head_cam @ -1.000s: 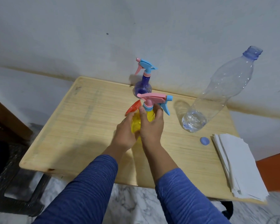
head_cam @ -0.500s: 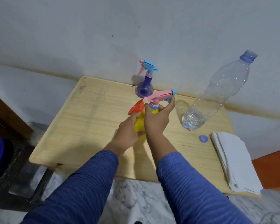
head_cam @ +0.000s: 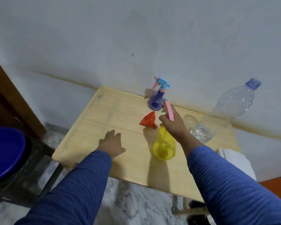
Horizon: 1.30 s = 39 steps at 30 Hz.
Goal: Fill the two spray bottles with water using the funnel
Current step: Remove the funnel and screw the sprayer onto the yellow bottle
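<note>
- We have our right hand [head_cam: 173, 123] closed around the pink spray head [head_cam: 169, 111], which it holds up above the yellow bottle [head_cam: 164, 146]; whether the head is fully free of the neck we cannot tell, because the hand covers that place.
- Our left hand [head_cam: 111, 143] is empty, with the fingers spread, low over the wooden table [head_cam: 117, 111] to the left of the yellow bottle and apart from it.
- The yellow bottle stands upright near the front middle of the table. We cannot see how much water it holds.
- The orange funnel [head_cam: 148, 120] lies on its side just behind the yellow bottle, between it and the purple bottle [head_cam: 156, 101].
- The purple bottle stands at the back edge by the wall, with its spray head on.
- The big clear bottle [head_cam: 224, 111] stands on the right, uncapped, with only a little water at the bottom.
- We judge the step in hand to be the opening of the yellow bottle, so the filling itself is not yet begun for this one.
- The next move, we think, is to lay the spray head down, stand the funnel in the yellow neck, and pour.
- The funnel must sit straight, and one hand should steady the light bottle during pouring.
- The water in the clear bottle looks too little for both bottles.
</note>
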Motion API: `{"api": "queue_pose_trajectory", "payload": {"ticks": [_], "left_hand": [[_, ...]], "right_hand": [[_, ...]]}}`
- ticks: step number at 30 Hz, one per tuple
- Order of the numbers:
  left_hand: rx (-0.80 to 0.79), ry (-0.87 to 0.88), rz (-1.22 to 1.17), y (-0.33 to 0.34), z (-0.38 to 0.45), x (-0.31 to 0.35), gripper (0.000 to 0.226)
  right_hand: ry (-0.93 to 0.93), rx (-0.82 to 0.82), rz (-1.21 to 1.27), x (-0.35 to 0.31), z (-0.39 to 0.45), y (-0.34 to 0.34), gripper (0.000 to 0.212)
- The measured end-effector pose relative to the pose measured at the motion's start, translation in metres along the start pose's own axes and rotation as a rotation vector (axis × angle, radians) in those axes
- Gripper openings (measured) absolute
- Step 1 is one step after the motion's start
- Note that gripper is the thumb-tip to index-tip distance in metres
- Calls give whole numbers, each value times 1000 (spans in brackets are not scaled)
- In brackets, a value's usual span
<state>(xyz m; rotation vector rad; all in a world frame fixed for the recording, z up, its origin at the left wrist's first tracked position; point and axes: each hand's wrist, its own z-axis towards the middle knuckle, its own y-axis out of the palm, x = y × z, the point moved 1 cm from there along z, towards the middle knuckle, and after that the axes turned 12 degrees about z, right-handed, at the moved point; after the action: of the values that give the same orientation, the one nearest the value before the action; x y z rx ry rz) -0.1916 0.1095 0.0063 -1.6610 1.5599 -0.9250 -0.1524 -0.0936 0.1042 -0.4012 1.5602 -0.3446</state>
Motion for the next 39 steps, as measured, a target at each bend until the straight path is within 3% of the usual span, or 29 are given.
{"api": "queue_pose_trajectory", "payload": {"ticks": [3, 7, 13, 17, 22, 28, 39], "left_hand": [[-65, -128, 8, 19, -7, -8, 94], [-108, -236, -63, 41, -11, -6, 106], [-96, -314, -168, 48, -19, 2, 106], [-97, -313, -180, 54, -24, 6, 121], [-40, -367, -159, 58, -22, 9, 123], [-44, -394, -155, 61, -17, 9, 123], [-37, -388, -186, 61, -16, 8, 123]], "right_hand": [[29, -193, -44, -13, 4, -2, 20], [100, -387, 14, -21, 10, 3, 41], [180, -560, -133, 1, 18, 14, 45], [218, -593, -126, 12, 20, 11, 35], [265, -644, -12, 21, 17, 10, 38], [317, -644, 28, 23, 12, 16, 25], [252, -660, -16, 24, 20, 21, 35]]}}
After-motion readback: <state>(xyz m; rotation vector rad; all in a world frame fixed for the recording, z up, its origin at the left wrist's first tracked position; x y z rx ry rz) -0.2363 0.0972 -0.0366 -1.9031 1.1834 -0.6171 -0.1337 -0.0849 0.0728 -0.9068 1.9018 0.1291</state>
